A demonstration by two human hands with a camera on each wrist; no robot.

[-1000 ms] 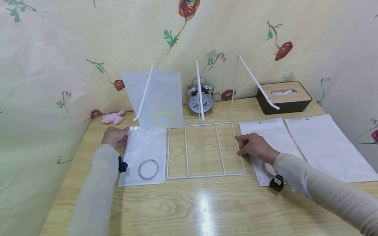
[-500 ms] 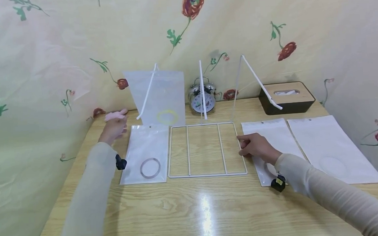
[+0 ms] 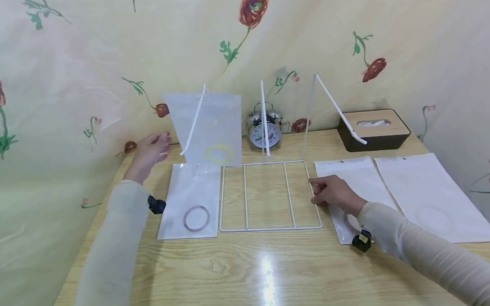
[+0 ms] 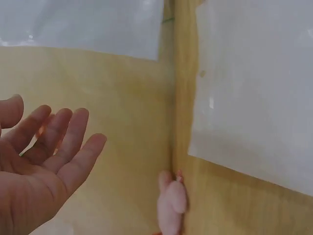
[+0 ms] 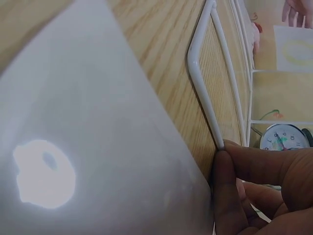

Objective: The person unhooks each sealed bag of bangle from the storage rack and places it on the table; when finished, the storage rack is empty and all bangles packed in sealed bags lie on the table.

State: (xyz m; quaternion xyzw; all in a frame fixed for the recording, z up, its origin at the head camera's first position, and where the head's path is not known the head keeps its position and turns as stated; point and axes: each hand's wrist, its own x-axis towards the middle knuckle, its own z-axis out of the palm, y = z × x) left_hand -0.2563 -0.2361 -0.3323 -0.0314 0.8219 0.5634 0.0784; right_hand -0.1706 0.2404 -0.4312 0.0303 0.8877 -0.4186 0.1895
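Note:
A white wire display rack (image 3: 270, 228) stands on the table, its three prongs rising at the back. My right hand (image 3: 333, 192) pinches the right side rod of its base between thumb and fingers; the right wrist view shows this pinch (image 5: 259, 181). A translucent bag (image 3: 225, 112) with a yellow ring mark hangs at the left prong. Left of that bag, my left hand (image 3: 148, 152) is raised with fingers relaxed and nothing in them. In the left wrist view, the palm (image 4: 39, 181) faces up near a hanging bag. A flat bag (image 3: 192, 193) with a round ring lies left of the base.
Two more flat white bags, a nearer one (image 3: 342, 165) and a farther one (image 3: 419, 184), lie right of the rack. An alarm clock (image 3: 265, 133) stands behind it, with a tissue box (image 3: 374, 138) at the back right. A pink plush toy (image 4: 171, 205) lies by the wall.
My left hand has left the upper left corner of the flat bag and moved up and back, now covering the pink toy in the head view. The right hand keeps its pinch.

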